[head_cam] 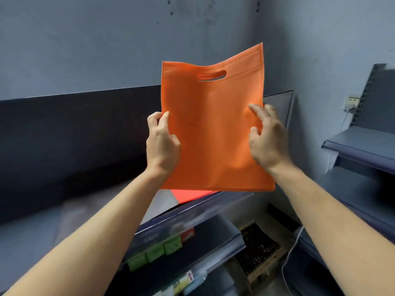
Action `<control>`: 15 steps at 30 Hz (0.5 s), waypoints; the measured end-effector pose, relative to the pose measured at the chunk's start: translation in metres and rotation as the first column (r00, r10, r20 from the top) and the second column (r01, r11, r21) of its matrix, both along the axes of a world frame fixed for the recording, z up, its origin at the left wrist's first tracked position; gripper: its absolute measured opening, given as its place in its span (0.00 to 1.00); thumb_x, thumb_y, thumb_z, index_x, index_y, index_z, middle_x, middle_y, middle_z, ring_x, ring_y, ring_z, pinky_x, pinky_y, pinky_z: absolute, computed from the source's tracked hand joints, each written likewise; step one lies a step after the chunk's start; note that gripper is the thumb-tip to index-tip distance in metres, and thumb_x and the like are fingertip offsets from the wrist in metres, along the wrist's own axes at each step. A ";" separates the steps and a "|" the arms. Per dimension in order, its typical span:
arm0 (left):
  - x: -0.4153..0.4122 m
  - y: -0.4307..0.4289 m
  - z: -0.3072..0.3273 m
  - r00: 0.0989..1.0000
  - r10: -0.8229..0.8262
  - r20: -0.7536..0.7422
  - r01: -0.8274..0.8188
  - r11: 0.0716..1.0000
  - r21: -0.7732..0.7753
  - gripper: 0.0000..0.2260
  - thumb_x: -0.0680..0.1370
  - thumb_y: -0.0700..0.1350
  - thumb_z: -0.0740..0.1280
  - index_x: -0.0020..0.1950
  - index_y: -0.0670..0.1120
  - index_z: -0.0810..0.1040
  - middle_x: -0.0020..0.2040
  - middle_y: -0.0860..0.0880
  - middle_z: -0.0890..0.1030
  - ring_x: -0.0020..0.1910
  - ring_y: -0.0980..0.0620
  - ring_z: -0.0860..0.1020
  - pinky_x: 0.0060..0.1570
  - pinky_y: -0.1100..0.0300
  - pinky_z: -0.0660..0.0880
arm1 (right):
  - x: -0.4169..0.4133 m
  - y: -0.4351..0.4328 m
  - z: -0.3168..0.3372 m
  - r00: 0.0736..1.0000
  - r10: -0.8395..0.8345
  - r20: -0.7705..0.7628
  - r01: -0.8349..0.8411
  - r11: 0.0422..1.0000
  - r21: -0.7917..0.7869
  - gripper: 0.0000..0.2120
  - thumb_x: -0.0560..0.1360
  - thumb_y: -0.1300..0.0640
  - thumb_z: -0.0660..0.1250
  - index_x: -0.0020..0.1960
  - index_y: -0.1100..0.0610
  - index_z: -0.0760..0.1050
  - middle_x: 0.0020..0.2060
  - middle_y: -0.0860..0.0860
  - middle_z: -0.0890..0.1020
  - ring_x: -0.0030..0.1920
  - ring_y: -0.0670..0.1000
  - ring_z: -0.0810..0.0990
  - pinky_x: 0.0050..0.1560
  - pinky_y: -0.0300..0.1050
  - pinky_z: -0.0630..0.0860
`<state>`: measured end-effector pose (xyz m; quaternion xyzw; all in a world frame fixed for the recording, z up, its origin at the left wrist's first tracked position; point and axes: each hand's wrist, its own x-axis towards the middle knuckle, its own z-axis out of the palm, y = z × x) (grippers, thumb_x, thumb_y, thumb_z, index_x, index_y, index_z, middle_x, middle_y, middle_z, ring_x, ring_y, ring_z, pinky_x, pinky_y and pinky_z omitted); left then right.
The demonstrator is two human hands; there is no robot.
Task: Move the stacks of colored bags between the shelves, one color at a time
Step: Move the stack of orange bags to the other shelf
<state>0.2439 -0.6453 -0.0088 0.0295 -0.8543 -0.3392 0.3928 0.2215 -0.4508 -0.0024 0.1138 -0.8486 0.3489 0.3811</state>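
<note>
Head view shows the stack of flat orange fabric bags (213, 135) held upright above the grey metal shelf (213, 207), left grip (162, 144) and right grip (268, 144) each clasping a side edge, apparently mid-carry, next needing a level set-down.

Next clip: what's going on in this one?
A person holds an orange bag upright with both hands, handle cutout at the top. The left hand grips its left edge and the right hand its right edge. It is held up over a shelf, where a red bag lies flat just beneath it. Whether the orange piece is one bag or a thin stack cannot be told. Green boxes sit on the shelf below.
</note>
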 end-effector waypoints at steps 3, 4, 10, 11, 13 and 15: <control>0.024 -0.060 0.001 0.995 0.099 0.009 -0.099 0.995 0.011 0.24 0.75 0.31 0.56 0.71 0.39 0.65 0.69 0.44 0.64 0.57 0.42 0.74 0.59 0.56 0.69 | 0.004 -0.062 -0.001 0.994 0.102 0.024 -0.102 0.995 0.001 0.25 0.73 0.71 0.58 0.70 0.59 0.68 0.70 0.59 0.67 0.69 0.56 0.67 0.67 0.38 0.59; 0.032 -0.076 0.001 0.991 0.133 0.014 -0.133 0.991 0.015 0.23 0.75 0.31 0.56 0.71 0.38 0.65 0.69 0.44 0.64 0.58 0.42 0.74 0.59 0.56 0.69 | 0.005 -0.080 -0.001 0.990 0.134 0.032 -0.134 0.991 0.008 0.25 0.73 0.71 0.58 0.70 0.59 0.68 0.70 0.60 0.66 0.70 0.56 0.66 0.68 0.38 0.58; 0.083 -0.150 -0.005 0.946 0.316 0.066 -0.319 0.947 0.033 0.23 0.76 0.32 0.56 0.72 0.38 0.63 0.69 0.45 0.64 0.58 0.43 0.73 0.60 0.57 0.68 | 0.012 -0.167 -0.002 0.931 0.357 0.082 -0.359 0.933 0.017 0.25 0.73 0.71 0.58 0.69 0.60 0.69 0.69 0.56 0.67 0.68 0.54 0.68 0.67 0.36 0.58; 0.091 -0.160 -0.007 0.934 0.348 0.077 -0.351 0.936 0.036 0.23 0.76 0.32 0.56 0.72 0.38 0.63 0.68 0.45 0.64 0.58 0.43 0.73 0.59 0.58 0.68 | 0.014 -0.179 -0.003 0.915 0.392 0.096 -0.395 0.918 0.017 0.25 0.73 0.71 0.58 0.69 0.59 0.69 0.69 0.55 0.67 0.67 0.54 0.69 0.67 0.37 0.59; 0.106 -0.176 -0.009 0.908 0.406 0.100 -0.412 0.910 0.043 0.23 0.76 0.32 0.56 0.72 0.38 0.63 0.68 0.45 0.64 0.58 0.44 0.73 0.58 0.60 0.68 | 0.020 -0.200 -0.006 0.880 0.460 0.120 -0.465 0.885 0.017 0.25 0.73 0.71 0.58 0.69 0.59 0.68 0.69 0.54 0.68 0.67 0.53 0.69 0.66 0.37 0.60; 0.118 -0.192 -0.009 0.882 0.453 0.127 -0.462 0.885 0.056 0.23 0.76 0.31 0.55 0.72 0.38 0.63 0.68 0.45 0.64 0.58 0.43 0.73 0.58 0.59 0.68 | 0.025 -0.219 -0.007 0.844 0.520 0.133 -0.527 0.850 0.019 0.25 0.73 0.70 0.58 0.69 0.59 0.68 0.69 0.53 0.67 0.67 0.52 0.69 0.66 0.36 0.60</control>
